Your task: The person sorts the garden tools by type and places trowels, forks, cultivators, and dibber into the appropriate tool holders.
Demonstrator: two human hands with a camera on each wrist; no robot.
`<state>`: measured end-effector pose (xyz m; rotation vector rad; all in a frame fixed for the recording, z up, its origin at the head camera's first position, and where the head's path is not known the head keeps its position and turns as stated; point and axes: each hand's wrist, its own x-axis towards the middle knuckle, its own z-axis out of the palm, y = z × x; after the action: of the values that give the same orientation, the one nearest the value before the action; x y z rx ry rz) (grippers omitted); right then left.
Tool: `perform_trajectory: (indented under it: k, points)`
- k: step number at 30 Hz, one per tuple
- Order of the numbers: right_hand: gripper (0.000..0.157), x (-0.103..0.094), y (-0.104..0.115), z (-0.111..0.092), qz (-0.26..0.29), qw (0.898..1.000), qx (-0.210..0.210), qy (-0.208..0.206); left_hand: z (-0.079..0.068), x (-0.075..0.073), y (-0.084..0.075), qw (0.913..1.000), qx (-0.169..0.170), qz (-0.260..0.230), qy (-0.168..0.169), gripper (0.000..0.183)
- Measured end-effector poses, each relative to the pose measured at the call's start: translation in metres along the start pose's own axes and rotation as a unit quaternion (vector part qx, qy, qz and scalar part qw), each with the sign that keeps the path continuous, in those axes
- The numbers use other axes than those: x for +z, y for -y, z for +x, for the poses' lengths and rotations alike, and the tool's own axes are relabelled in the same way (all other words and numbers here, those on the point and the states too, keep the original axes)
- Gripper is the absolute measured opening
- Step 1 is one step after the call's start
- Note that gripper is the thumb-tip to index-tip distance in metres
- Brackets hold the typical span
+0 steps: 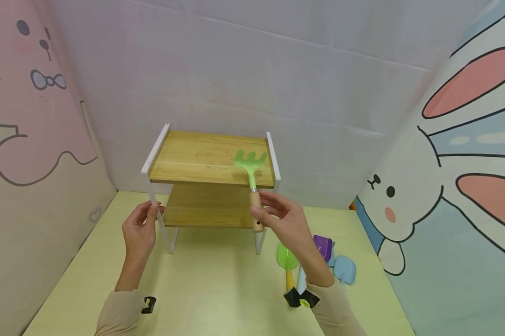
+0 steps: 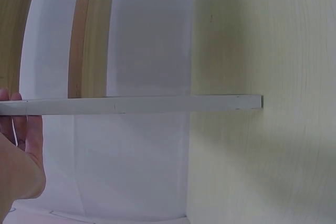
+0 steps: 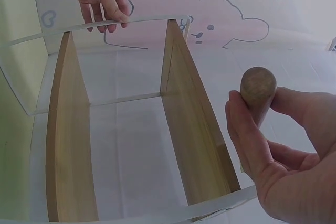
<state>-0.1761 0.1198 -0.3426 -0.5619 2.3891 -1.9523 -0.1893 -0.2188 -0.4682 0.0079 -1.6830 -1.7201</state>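
Note:
A small two-tier shelf (image 1: 202, 156) with wooden boards and a white frame stands on the table. My left hand (image 1: 140, 233) holds its front left leg (image 2: 157, 105), thumb on one side and fingers on the other. In my right hand (image 1: 289, 225), the wooden handle of a green hand rake (image 1: 251, 167) is pinched between thumb and fingers. The rake's prongs point up and away, overlapping the right part of the top board in the head view. Only the rounded handle end (image 3: 258, 83) shows in the right wrist view; the prongs are hidden there.
Right of the shelf, partly behind my right forearm, lie a green trowel (image 1: 287, 257) with a yellow handle, a purple shovel head (image 1: 322, 247) and a light blue shovel (image 1: 345, 269). Cartoon-printed panels flank the table (image 1: 218, 289), and a white sheet (image 1: 252, 70) hangs behind.

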Motion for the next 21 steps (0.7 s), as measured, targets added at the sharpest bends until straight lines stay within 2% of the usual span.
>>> perform_trajectory:
  k: [9, 21]
  points:
    - [0.045, 0.006, 0.012, 0.020, 0.021, 1.000, 0.005, 0.013, 0.002, -0.001, 0.001, 0.9994, -0.001, -0.033, 0.010, 0.021]
    - [0.042, 0.019, 0.022, 0.043, 0.025, 1.000, 0.001, 0.011, 0.001, -0.002, 0.002, 0.9994, 0.009, -0.031, 0.014, 0.021]
